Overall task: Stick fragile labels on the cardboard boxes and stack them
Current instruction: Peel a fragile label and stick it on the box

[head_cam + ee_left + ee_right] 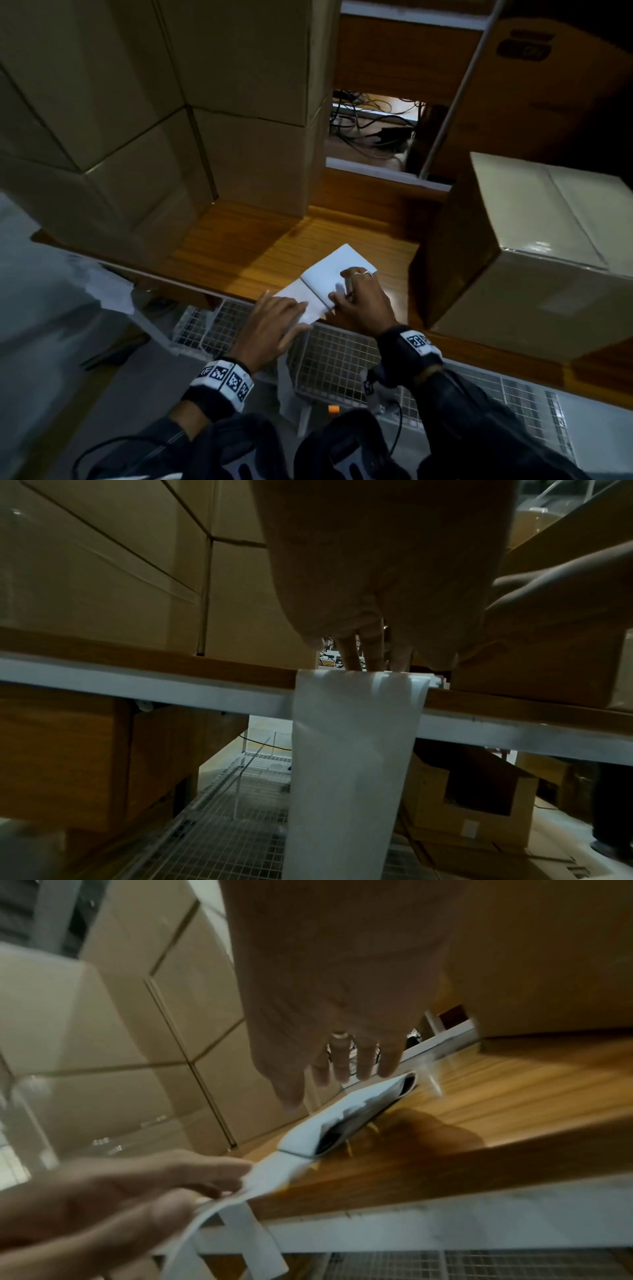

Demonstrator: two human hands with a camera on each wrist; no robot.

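Observation:
A folded strip of white labels (337,267) lies on the wooden table (246,246) near its front edge. One end of it hangs over the edge (352,750). My left hand (284,313) pinches that near end between thumb and fingers (209,1175). My right hand (346,289) rests on the folded label stack (363,1107) with its fingers (363,1064) fairly straight. A plain cardboard box (513,294) stands on the table just right of my right hand. Stacked cardboard boxes (144,120) fill the left and back.
Another large box (548,85) with a dark print stands at the back right. A gap between the boxes shows tangled cables (370,116). White wire-mesh racks (329,356) sit under the table edge, and open cartons (472,799) lie on the floor.

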